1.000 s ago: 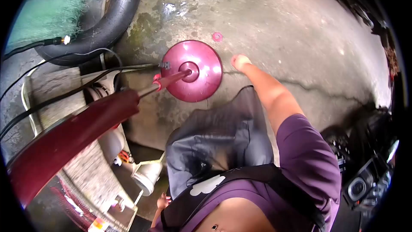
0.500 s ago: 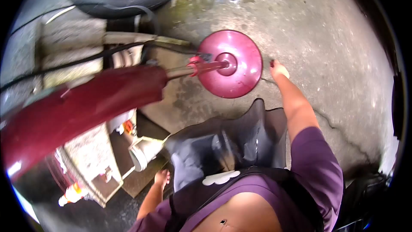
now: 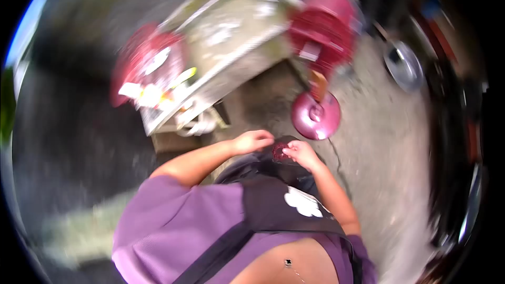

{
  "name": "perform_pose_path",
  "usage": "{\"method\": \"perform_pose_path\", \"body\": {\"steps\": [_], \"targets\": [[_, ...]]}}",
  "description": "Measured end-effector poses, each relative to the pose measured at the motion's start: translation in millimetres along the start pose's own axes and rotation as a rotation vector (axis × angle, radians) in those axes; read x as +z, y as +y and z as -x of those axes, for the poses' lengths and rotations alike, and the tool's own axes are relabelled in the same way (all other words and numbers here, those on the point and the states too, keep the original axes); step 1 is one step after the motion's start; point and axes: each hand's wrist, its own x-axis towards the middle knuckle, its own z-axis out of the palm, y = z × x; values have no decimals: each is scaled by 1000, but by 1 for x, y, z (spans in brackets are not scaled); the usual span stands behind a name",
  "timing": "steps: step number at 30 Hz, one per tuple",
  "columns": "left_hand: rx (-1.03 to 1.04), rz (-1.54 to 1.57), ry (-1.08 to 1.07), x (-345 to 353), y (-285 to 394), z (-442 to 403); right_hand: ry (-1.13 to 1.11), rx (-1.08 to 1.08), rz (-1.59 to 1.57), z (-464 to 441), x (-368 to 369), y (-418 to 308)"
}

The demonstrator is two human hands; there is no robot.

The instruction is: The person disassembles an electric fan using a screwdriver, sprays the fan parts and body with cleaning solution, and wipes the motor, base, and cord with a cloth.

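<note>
Small dark-red round thing (image 3: 279, 152) pinched in right hand (image 3: 301, 153), left hand (image 3: 253, 142) just beside it, kinda curled, can't tell grip tbh.

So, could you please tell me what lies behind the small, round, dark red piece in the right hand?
Dark apron fabric shows around the dark red piece. What sits directly behind it is covered or blurred, and the right hand hides part of its rim.

Grey floor (image 3: 379, 179), darker at left
</note>
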Motion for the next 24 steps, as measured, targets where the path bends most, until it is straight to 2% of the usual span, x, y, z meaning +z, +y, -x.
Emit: {"method": "perform_pose_path", "body": {"steps": [1, 4, 7, 9, 10, 13, 16, 17, 18, 19, 20, 21, 23, 24], "targets": [[-41, 92, -69, -7, 23, 32, -103, -17, -145, 17, 21, -47], [-34, 376, -158, -24, 46, 108, -220, -37, -94, 43, 71, -133], [55, 555, 27, -39, 57, 168, -296, -105, -142, 53, 103, -190], [166, 690, 171, -64, 18, 186, -281, -110, -156, 35, 139, -222], [203, 800, 222, -79, -2, 199, -325, -125, -67, 17, 151, -230], [261, 1056, 457, -112, -42, 236, -230, -269, 276, -39, 190, -251], [275, 1298, 722, -155, -96, 263, -133, -537, 554, -125, 253, -284], [280, 1372, 754, -172, -108, 275, -131, -520, 519, -154, 278, -301], [289, 1426, 737, -190, -122, 287, -96, -606, 545, -183, 304, -316], [292, 1482, 714, -209, -140, 296, -49, -829, 664, -223, 325, -321], [344, 1517, 644, -224, -163, 300, -30, -868, 665, -245, 348, -336], [363, 1546, 659, -238, -174, 307, -17, -901, 671, -256, 371, -349], [453, 1564, 616, -267, -196, 325, -157, -833, 592, -272, 403, -366], [421, 1594, 617, -278, -198, 333, -134, -814, 682, -280, 410, -362]]}}
